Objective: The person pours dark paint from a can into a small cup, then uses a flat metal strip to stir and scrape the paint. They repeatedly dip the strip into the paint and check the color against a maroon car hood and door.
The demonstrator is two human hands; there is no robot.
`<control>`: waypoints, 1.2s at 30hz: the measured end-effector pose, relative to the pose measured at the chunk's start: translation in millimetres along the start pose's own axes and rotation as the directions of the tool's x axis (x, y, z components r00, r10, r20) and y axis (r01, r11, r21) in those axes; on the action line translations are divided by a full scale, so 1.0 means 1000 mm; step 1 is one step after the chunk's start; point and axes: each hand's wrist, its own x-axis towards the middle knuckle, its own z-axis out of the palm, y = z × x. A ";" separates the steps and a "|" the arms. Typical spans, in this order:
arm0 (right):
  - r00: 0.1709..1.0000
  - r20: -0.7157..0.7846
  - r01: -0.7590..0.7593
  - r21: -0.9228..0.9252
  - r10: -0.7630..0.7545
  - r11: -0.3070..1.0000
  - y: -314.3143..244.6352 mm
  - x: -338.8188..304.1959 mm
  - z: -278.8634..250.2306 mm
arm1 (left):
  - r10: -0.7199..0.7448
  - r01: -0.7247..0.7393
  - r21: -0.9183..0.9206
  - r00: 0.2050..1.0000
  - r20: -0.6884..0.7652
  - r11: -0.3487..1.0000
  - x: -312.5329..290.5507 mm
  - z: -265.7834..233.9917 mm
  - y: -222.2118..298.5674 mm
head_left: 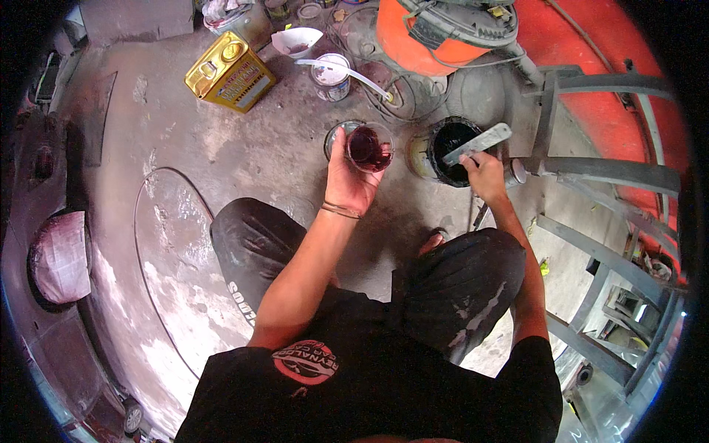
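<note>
In front of me, my left hand (348, 181) is closed around a clear plastic cup (371, 149) that has dark red liquid in it. A round, pale-rimmed can or lid (331, 145) shows partly behind that hand. To the right, my right hand (485, 177) grips a flat metal stirring stick (484, 140). The stick is tilted, with its lower end at the mouth of an open paint can (421, 155). Inside the can the contents look black and glossy. Whether the stick touches the paint, I cannot tell.
Beyond the cup stand a gold rectangular can (230, 74), a white bowl (297, 41) and a small tin (330, 81) with a pale tube across it. An orange vacuum drum (410, 44) is at the back. Grey metal framing (613, 173) lines the right; a dark car (55, 340) is left.
</note>
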 end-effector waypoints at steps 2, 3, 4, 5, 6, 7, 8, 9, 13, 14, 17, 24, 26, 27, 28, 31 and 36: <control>0.994 -0.073 -0.074 0.130 0.084 0.989 0.001 -0.004 -0.007 | -0.016 0.016 0.003 1.000 0.006 1.000 0.001 -0.001 -0.001; 0.986 -0.104 -0.109 0.196 0.131 0.975 0.000 -0.007 -0.011 | -0.027 0.027 0.006 1.000 0.012 1.000 0.003 -0.002 -0.001; 0.961 -0.111 -0.187 0.419 0.255 0.888 0.003 -0.013 -0.011 | -0.039 0.039 0.010 0.999 0.017 0.999 0.004 -0.003 -0.002; 0.923 -0.092 -0.241 0.618 0.374 0.749 0.005 -0.020 -0.013 | -0.044 0.044 0.015 0.999 0.013 0.999 0.005 -0.002 -0.004; 0.875 -0.048 -0.266 0.782 0.481 0.563 0.008 -0.027 -0.015 | -0.050 0.050 0.022 0.999 0.009 0.999 0.006 0.000 -0.007; 0.837 0.034 -0.332 0.825 0.546 0.457 0.013 -0.040 -0.023 | -0.058 0.058 0.030 0.998 0.005 0.998 0.006 0.001 -0.010; 0.792 0.122 -0.390 0.855 0.598 0.342 0.011 -0.049 -0.031 | -0.060 0.060 0.028 0.998 -0.002 0.998 0.008 0.001 -0.012; 0.796 0.124 -0.346 0.896 0.592 0.278 0.029 -0.066 -0.033 | -0.075 0.075 0.028 0.997 -0.004 0.997 0.012 0.001 -0.017; 0.745 0.141 -0.234 0.971 0.652 0.057 0.070 -0.109 -0.031 | -0.145 0.146 0.024 0.989 -0.026 0.989 0.028 0.004 -0.033; 0.739 0.171 -0.221 0.975 0.652 -0.007 0.067 -0.118 -0.037 | -0.154 0.155 0.036 0.988 -0.028 0.987 0.032 0.005 -0.037; 0.713 0.130 -0.175 0.985 0.689 -0.004 0.055 -0.133 -0.068 | -0.175 0.178 0.078 0.984 -0.042 0.981 0.042 0.010 -0.051; 0.781 -0.042 -0.085 0.981 0.624 0.173 -0.044 -0.138 -0.192 | -0.232 0.230 0.081 0.972 0.022 0.970 0.045 0.033 -0.096; 0.788 -0.074 -0.118 0.956 0.611 0.269 -0.089 -0.129 -0.214 | -0.240 0.239 0.022 0.969 0.065 0.971 0.040 0.043 -0.103; 0.801 -0.107 -0.115 0.938 0.590 0.327 -0.098 -0.129 -0.219 | -0.242 0.240 0.033 0.966 0.091 0.970 0.035 0.049 -0.103; 0.813 -0.138 -0.111 0.917 0.565 0.384 -0.104 -0.128 -0.222 | -0.241 0.237 0.044 0.966 0.098 0.970 0.031 0.054 -0.104; 0.838 -0.227 -0.127 0.804 0.496 0.582 -0.139 -0.117 -0.224 | -0.235 0.229 0.069 0.965 0.113 0.971 0.021 0.063 -0.100; 0.896 -0.444 0.184 0.323 -0.023 0.929 -0.177 -0.085 -0.191 | -0.223 0.218 0.049 0.965 0.141 0.975 0.009 0.068 -0.086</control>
